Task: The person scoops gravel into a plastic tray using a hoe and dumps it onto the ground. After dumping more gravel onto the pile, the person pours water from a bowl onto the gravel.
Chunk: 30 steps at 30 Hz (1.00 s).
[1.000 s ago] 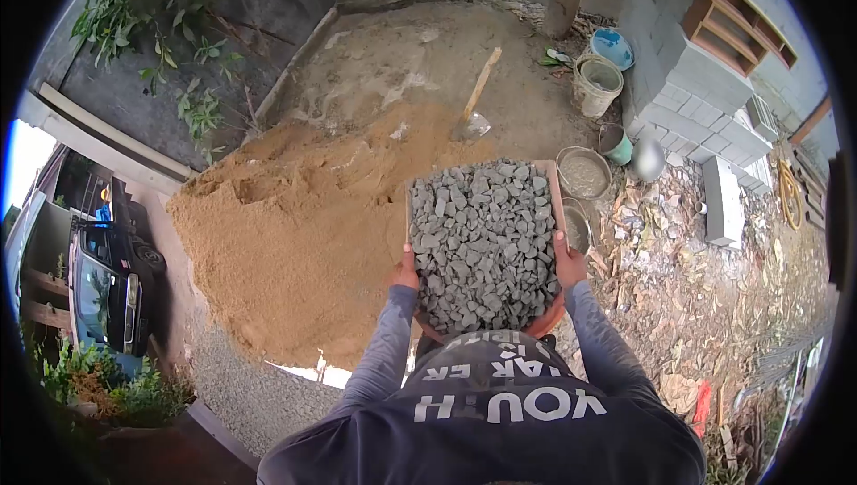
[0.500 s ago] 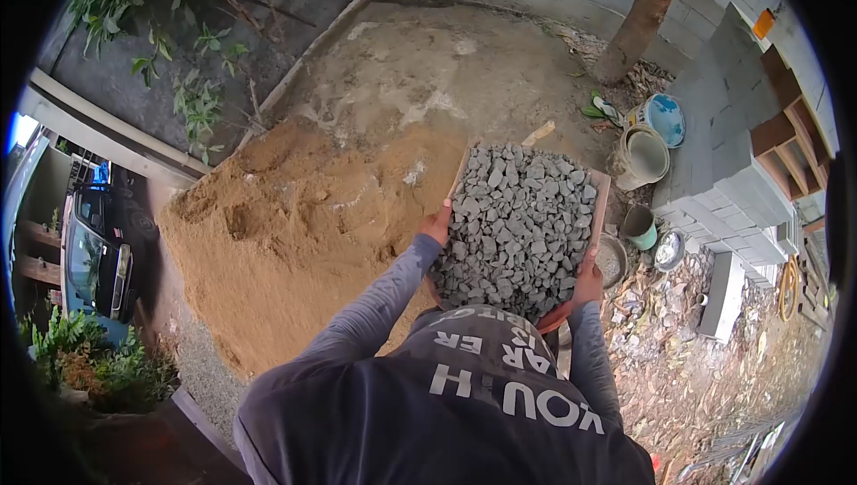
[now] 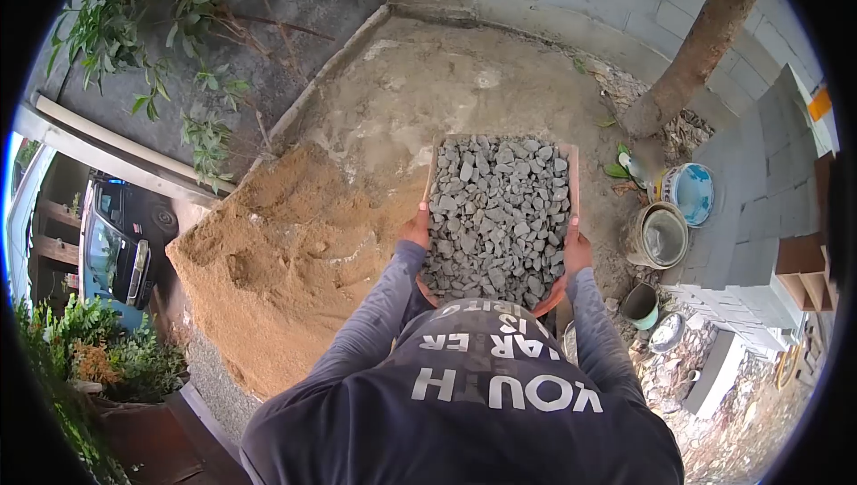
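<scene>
A reddish box-like container full of grey crushed stones is held up in front of my body. My left hand grips its left side, thumb up along the edge. On the opposite side my right hand holds the other wall the same way. The stones reach up to the rim. Below and left of the container lies a large pile of brown sand.
Buckets stand at the right near a tree trunk and a block wall. A green pail is closer. Bare ground stretches ahead. A vehicle is at the far left.
The view has turned to the right and the container has swung round with my body, now over the ground beside the sand. The shovel seen earlier is out of sight. Both hands keep their grip.
</scene>
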### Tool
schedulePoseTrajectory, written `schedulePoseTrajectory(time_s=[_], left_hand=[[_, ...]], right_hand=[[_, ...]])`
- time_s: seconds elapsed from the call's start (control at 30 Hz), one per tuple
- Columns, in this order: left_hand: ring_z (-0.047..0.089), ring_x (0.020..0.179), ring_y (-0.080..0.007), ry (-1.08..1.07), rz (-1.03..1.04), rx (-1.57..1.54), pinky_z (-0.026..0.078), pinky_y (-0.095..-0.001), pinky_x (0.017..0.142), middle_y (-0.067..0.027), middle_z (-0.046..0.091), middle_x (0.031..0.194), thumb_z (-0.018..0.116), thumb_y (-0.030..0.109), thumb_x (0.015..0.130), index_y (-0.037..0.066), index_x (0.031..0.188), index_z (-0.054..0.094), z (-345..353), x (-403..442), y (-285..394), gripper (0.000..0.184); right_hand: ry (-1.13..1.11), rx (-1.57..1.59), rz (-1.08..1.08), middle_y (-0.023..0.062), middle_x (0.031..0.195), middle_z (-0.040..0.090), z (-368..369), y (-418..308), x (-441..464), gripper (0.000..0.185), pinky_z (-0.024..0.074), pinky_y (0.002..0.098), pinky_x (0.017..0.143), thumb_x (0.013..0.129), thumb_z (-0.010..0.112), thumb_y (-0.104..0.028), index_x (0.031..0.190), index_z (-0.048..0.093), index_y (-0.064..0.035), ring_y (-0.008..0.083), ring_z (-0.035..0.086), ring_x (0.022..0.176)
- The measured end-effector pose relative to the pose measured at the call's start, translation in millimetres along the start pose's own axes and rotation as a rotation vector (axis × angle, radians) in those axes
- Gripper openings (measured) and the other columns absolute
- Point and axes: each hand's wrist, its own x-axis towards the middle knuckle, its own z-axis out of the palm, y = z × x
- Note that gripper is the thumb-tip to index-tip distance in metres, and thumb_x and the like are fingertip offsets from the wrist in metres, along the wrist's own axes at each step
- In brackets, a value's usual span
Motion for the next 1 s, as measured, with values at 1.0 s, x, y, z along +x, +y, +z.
schedulePoseTrajectory(time_s=[1.0], left_hand=[[0.062, 0.085, -0.0309, -0.309, -0.552, -0.544, 0.046, -0.0397, 0.080, -0.0171, 0.065, 0.086, 0.021, 0.070, 0.087, 0.009, 0.116, 0.058, -58, 664, 118, 0.077]], right_hand=[[-0.160, -0.269, -0.091, 0.0239, 0.076, 0.060, 286, -345, 535, 0.071, 0.0421, 0.0450, 0.071, 0.090, 0.029, -0.061, 0.080, 0.061, 0.0007, 0.0399, 0.057, 0.077]])
